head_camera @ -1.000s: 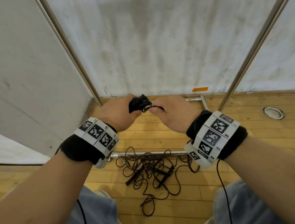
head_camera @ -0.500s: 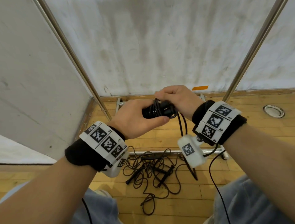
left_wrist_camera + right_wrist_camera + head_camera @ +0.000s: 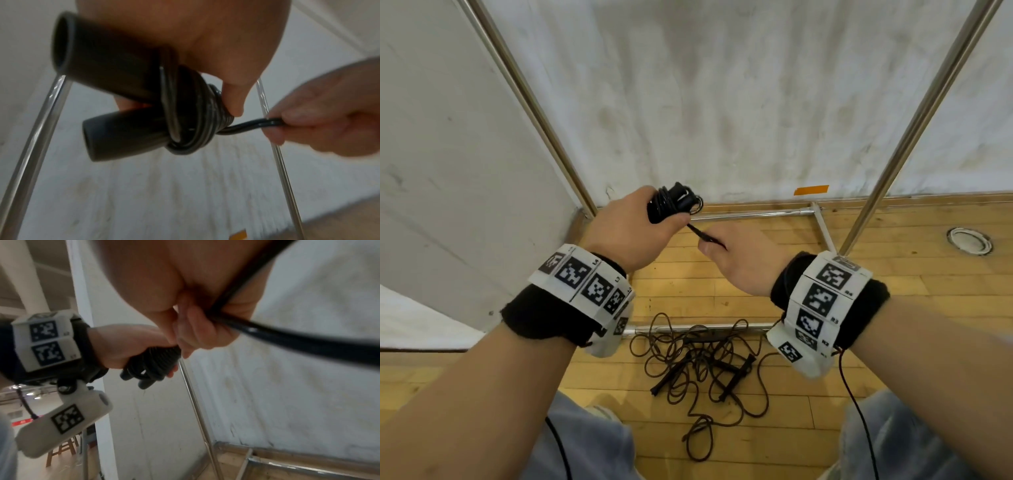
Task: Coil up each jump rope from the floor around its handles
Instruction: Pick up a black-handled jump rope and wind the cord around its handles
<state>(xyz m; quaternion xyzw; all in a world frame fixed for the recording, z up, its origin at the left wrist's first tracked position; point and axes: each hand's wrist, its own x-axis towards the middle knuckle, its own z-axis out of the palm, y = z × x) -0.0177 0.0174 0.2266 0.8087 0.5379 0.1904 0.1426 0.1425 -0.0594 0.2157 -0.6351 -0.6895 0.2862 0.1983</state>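
Observation:
My left hand [image 3: 633,228] grips a pair of black handles [image 3: 674,202] held side by side, with black rope coiled tightly round them [image 3: 191,116]. A short free stretch of that rope [image 3: 702,234] runs down and right from the coil to my right hand [image 3: 726,253], which pinches it taut [image 3: 252,125]. In the right wrist view the rope [image 3: 287,340] passes through my curled fingers [image 3: 197,331]. On the wooden floor below my wrists lies a tangle of thin dark jump ropes [image 3: 698,363] with their handles mixed in.
Two slanted metal poles [image 3: 527,99] [image 3: 914,130] stand before white wall panels. Metal bars [image 3: 753,215] [image 3: 688,329] lie on the floor, one touching the tangle. A round floor fitting [image 3: 969,241] sits at right, orange tape [image 3: 811,189] on the wall base. My knees are at the bottom.
My right hand has come off the top of the bundle and dropped to its lower right, pulling the rope end taut. My left hand has lifted the bundle slightly up and left.

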